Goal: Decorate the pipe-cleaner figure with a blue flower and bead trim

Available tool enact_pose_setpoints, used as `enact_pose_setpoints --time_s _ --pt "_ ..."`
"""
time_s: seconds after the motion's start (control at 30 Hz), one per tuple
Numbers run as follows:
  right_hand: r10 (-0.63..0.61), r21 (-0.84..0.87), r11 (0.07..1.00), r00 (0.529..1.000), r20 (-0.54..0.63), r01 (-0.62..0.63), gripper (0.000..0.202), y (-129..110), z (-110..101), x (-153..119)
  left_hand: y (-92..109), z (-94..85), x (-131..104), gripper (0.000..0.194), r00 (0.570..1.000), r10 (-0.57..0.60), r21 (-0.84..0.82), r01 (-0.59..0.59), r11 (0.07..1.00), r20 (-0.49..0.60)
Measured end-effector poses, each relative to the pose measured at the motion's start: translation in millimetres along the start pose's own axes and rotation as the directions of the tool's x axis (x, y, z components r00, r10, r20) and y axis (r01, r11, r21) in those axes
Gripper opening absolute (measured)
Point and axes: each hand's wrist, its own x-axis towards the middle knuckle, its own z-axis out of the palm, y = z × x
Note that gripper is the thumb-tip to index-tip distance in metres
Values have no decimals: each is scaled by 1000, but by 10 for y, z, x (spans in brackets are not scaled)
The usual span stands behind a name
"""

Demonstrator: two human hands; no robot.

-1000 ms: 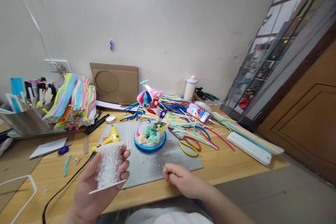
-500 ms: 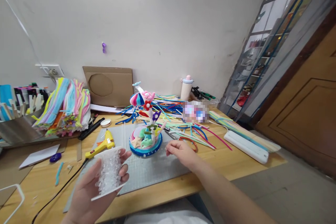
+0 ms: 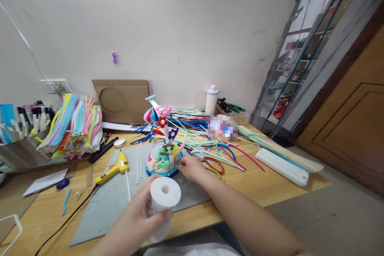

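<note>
My left hand is wrapped round a white spool wound with clear beads, its round flange tilted up toward me. A colourful pipe-cleaner flower sculpture stands upright just beyond it on a round base with a blue rim. My right hand is closed in a pinch at the right edge of that base; whatever lies between its fingertips is hidden. Scissors with orange and yellow handles lie to the right of this hand. A yellow glue gun rests left of the sculpture.
A grey cutting mat lies under the work. Behind it are loose pipe cleaners and a cream bottle. Pipe-cleaner bundles stand at left, cardboard leans on the wall, and a white power strip sits at right.
My left hand has moved right and turned the spool so its flange faces up. My right hand has moved left to the edge of the base.
</note>
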Motion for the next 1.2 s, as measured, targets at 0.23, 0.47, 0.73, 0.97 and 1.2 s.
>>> enact_pose_setpoints --time_s 0.23,0.47,0.73,0.97,1.2 --pt "36 -98 994 999 -37 -39 28 -7 76 -26 -71 293 49 33 991 85 137 -98 986 99" --pt "-1 -145 989 1000 -12 -1 31 -33 59 -60 30 414 65 33 961 152 212 -202 956 233" --pt "-58 -164 984 998 41 64 37 -42 27 -72 428 112 443 22 973 230 287 -219 932 -3" --pt "-39 -167 985 999 -5 38 37 -8 91 -58 436 -39 539 45 956 -214 -230 167 959 -200" --pt "-50 -165 985 999 -12 47 38 -7 86 -67 433 -111 545 50 953 -242 -368 163 916 -181"
